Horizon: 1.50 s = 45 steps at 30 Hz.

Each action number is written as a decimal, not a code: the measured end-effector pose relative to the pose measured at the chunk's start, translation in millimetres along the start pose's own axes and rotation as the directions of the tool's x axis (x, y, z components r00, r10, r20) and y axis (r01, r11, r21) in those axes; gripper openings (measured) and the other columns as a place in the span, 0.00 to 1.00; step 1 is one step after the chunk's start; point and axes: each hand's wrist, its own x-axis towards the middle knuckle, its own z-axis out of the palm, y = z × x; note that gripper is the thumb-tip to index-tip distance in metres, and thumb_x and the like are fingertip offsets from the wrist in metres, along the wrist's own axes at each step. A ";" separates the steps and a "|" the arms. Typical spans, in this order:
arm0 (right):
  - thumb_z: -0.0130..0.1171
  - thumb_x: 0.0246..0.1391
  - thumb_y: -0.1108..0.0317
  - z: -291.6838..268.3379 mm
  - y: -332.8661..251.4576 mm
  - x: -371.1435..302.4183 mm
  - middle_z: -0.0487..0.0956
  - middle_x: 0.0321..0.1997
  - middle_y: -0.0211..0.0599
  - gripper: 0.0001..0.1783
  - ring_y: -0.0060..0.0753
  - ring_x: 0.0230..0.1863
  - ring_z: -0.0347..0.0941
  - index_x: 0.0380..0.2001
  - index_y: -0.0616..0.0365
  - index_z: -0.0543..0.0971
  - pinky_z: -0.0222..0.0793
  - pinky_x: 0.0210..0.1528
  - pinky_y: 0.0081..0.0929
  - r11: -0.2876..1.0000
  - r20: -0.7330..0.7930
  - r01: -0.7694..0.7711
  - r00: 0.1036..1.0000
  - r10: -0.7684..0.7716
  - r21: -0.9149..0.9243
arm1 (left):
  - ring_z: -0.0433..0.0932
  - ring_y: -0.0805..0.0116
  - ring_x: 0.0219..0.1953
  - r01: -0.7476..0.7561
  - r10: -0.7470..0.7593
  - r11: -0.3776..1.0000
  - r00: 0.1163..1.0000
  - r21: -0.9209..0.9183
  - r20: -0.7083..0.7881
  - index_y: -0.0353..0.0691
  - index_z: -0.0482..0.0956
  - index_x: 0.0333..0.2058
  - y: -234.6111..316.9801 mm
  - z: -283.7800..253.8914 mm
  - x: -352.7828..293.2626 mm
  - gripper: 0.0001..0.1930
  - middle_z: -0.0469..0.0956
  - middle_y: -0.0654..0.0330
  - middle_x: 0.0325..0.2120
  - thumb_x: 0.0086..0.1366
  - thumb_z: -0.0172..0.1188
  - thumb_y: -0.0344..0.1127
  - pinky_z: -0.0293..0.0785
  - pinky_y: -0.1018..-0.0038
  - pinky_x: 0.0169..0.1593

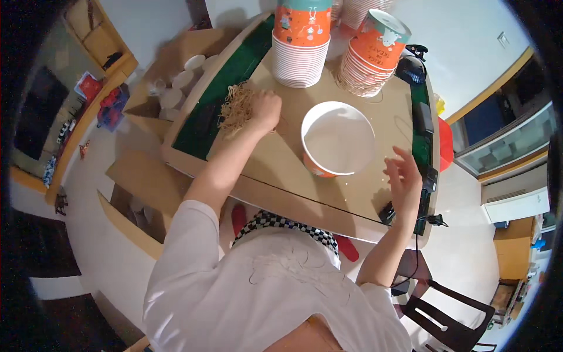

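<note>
Head view, upper left of centre: the left hand (267, 110) curls at the right edge of tan strands (236, 109); whether its grip holds any, I cannot tell. Rightward and lower, the white tub (338, 141) sits nearer the loose, empty right hand (403, 173).

Open tub (338, 139) blocks middle; bare cardboard (267, 161) free left of it; stacked tubs (301, 56) bar far side.

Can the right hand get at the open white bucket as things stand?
Probably yes: the right hand is open beside the white bucket, and nothing visible blocks the gap. The left hand is off at the shredded filler.
</note>
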 end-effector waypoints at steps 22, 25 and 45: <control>0.50 0.59 0.74 -9.8 5.0 -35.6 0.79 0.33 0.37 0.12 0.21 0.36 0.75 0.46 0.64 0.74 0.71 0.37 0.18 0.977 0.042 -0.065 0.997 0.058 0.201 | 0.77 0.59 0.38 -0.150 0.176 0.982 0.949 -0.119 0.260 0.38 0.81 0.28 -14.0 14.6 47.9 0.08 0.79 0.50 0.34 0.56 0.51 0.28 0.73 0.67 0.40; 0.51 0.57 0.75 -7.1 9.0 -36.1 0.79 0.33 0.34 0.12 0.20 0.33 0.75 0.45 0.60 0.75 0.71 0.36 0.18 0.972 0.022 -0.018 1.000 0.014 0.234 | 0.72 0.77 0.27 0.079 0.313 0.607 0.891 -0.791 0.329 0.38 0.80 0.26 -39.4 -22.9 84.8 0.06 0.78 0.62 0.23 0.55 0.58 0.33 0.70 0.76 0.33; 0.54 0.55 0.79 82.4 -59.8 -67.4 0.71 0.45 0.35 0.27 0.23 0.43 0.71 0.57 0.60 0.61 0.68 0.42 0.17 0.649 0.174 0.071 0.936 -0.305 0.757 | 0.74 0.70 0.22 -0.087 0.381 0.456 0.918 -0.886 0.106 0.37 0.76 0.29 32.1 -240.6 -110.6 0.05 0.74 0.60 0.23 0.52 0.61 0.22 0.69 0.76 0.27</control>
